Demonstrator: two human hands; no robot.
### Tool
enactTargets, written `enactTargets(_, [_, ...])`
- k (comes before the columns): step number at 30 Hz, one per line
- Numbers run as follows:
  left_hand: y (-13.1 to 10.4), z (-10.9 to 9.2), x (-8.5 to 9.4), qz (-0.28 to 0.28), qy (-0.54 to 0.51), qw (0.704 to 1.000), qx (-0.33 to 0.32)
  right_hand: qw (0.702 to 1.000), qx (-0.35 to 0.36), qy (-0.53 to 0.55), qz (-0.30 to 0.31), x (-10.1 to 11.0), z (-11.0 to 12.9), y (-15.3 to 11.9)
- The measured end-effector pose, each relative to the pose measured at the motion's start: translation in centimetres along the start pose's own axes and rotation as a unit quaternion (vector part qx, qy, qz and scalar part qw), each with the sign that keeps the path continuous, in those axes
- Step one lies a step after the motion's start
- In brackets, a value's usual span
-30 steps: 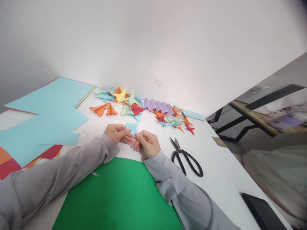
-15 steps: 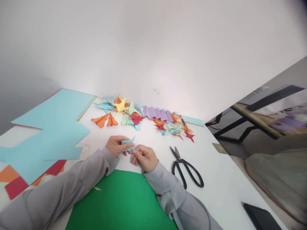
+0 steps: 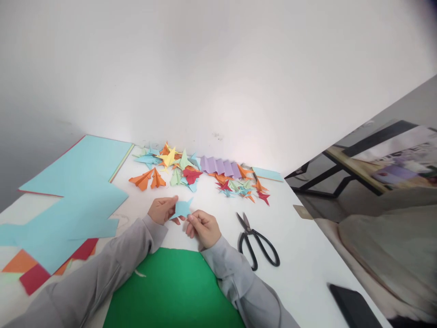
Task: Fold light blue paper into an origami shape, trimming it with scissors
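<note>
A small light-blue folded paper piece (image 3: 182, 208) with pointed corners is held up between my two hands, above the white table. My left hand (image 3: 162, 210) pinches its left side, thumb near the upper edge and fingertips behind and below. At its lower right corner, the thumb and fingers of my right hand (image 3: 204, 228) are closed on it. Just beyond my hands lie orange folded paper planes (image 3: 158, 178) and a pile of coloured folded paper figures (image 3: 184, 160).
Black-handled scissors (image 3: 254, 237) lie right of my right hand, blades slightly apart. Light-blue paper sheets (image 3: 82, 200) cover the left side. A green sheet (image 3: 174, 291) lies under my forearms. Pleated purple paper (image 3: 221, 166) rests by the wall; a black flat device (image 3: 353, 306) sits front right.
The blue paper has turned so that more of its flat face shows. My left thumb has moved up to its upper left edge. The view has shifted slightly.
</note>
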State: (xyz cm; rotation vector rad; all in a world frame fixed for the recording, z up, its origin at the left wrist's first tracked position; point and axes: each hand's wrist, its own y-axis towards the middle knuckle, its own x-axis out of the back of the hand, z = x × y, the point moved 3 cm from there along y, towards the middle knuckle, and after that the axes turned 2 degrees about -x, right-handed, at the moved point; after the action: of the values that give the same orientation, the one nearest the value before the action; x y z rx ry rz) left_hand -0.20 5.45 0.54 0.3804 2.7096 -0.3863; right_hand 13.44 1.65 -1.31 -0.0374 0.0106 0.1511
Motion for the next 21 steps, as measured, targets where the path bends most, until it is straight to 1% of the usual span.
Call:
enactTargets(2, [-0.1,0.0,0.1,0.003,0.037,0.999,-0.018,1.000,-0.004,0.007,-0.005,-0.1,0.0,0.1])
enactTargets(5, [-0.6,0.0,0.1,-0.014,0.044,0.999,-0.026,1.000,-0.002,0.013,-0.006,-0.3,0.1,0.1])
enactTargets(9, [-1.4,0.0,-0.4,-0.069,-0.012,0.997,-0.040,1.000,0.015,-0.003,-0.017,-0.5,0.2,-0.1])
enactTargets(12, [-1.8,0.5,-1.1,-0.108,-0.075,0.990,-0.057,0.998,0.019,-0.001,-0.062,-0.5,0.3,-0.1])
enactTargets(14, [-2.0,0.8,-1.1,-0.134,-0.086,0.985,-0.062,0.996,0.020,-0.018,-0.083,-0.6,0.4,-0.1])
enactTargets(16, [-2.0,0.9,-1.0,-0.142,-0.082,0.984,-0.063,0.996,0.023,-0.040,-0.078,-0.7,0.7,-0.4])
enactTargets(18, [-2.0,0.7,-0.8,-0.122,-0.062,0.988,-0.069,0.995,0.035,-0.059,-0.074,-0.1,1.2,-1.3])
enactTargets(19, [-2.0,0.5,-0.7,-0.115,-0.051,0.990,-0.067,0.991,0.051,-0.090,-0.090,0.5,1.5,-2.0])
enactTargets(20, [-2.1,0.4,-0.5,-0.116,-0.044,0.990,-0.062,0.982,0.063,-0.130,-0.123,1.5,1.8,-2.9])
enactTargets(21, [-2.2,0.2,-0.4,-0.119,-0.045,0.990,-0.053,0.967,0.063,-0.174,-0.173,2.9,1.9,-3.9])
